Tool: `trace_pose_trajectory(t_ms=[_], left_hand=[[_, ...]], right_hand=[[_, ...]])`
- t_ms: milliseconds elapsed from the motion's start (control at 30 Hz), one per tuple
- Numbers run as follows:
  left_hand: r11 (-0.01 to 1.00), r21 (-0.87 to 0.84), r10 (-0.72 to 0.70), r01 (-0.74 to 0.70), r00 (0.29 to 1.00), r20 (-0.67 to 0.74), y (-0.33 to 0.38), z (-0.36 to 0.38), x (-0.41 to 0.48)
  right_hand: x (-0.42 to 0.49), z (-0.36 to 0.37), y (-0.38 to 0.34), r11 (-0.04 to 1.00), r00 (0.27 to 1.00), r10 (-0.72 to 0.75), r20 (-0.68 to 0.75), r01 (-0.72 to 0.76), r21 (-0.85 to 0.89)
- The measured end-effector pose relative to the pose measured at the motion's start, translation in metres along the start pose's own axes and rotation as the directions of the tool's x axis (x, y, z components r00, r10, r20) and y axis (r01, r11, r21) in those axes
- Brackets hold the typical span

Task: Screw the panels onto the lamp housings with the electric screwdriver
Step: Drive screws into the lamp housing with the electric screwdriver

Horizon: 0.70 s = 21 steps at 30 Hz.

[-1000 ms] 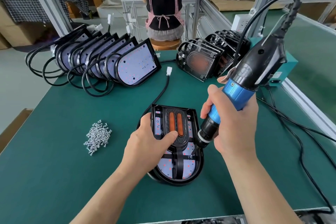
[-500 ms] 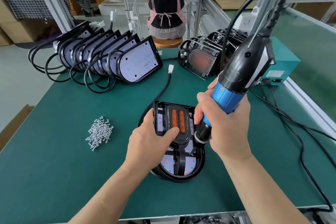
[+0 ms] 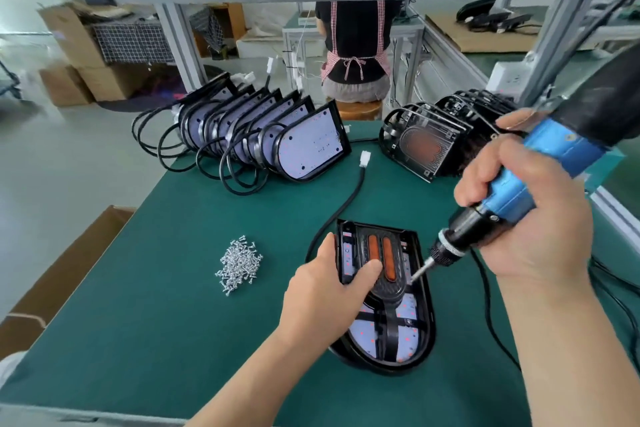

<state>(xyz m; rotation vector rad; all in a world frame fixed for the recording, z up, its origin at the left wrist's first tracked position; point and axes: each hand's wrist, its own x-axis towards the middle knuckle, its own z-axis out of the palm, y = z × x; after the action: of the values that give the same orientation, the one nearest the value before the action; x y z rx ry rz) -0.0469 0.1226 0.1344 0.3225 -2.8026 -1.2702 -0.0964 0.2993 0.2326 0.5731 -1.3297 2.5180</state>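
1. The lamp housing [image 3: 430, 322] lay flat on the green table [image 3: 166, 329], near its front edge.
2. The housing held a white LED board [image 3: 363, 329], with the black panel [image 3: 391, 288] seated on top.
3. The left hand [image 3: 322, 291] gripped the housing's left wall, thumb pressed on the panel.
4. The right hand [image 3: 530, 236], apart from the left, was clamped around the tilted electric screwdriver [image 3: 512, 198]; its bit met the panel's right edge.
5. A heap of screws [image 3: 239, 265] lay left of the housing.
6. A cardboard box [image 3: 62, 274] stood beside the table; its contents could not be seen.
7. At the back, a row of housings [image 3: 304, 146] stood on edge, each holding a board.
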Motion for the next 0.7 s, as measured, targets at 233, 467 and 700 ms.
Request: trace_pose_trajectory(t_ms=[233, 467, 700], left_hand=[[0.958, 0.283, 0.006, 0.035, 0.990, -0.143, -0.055, -0.084, 0.044], [0.797, 0.603, -0.045, -0.044, 0.990, 0.132, -0.060, -0.093, 0.066], [0.730, 0.676, -0.023, -0.100, 0.985, 0.170, -0.059, -0.093, 0.072]], right_hand=[[-0.014, -0.003, -0.008, 0.997, 0.939, -0.074, -0.337, 0.057, -0.060], [-0.019, 0.001, -0.009, 0.993, 0.932, -0.108, -0.346, 0.082, -0.089], [-0.024, 0.005, -0.012, 0.990, 0.935, -0.119, -0.334, 0.085, -0.114]])
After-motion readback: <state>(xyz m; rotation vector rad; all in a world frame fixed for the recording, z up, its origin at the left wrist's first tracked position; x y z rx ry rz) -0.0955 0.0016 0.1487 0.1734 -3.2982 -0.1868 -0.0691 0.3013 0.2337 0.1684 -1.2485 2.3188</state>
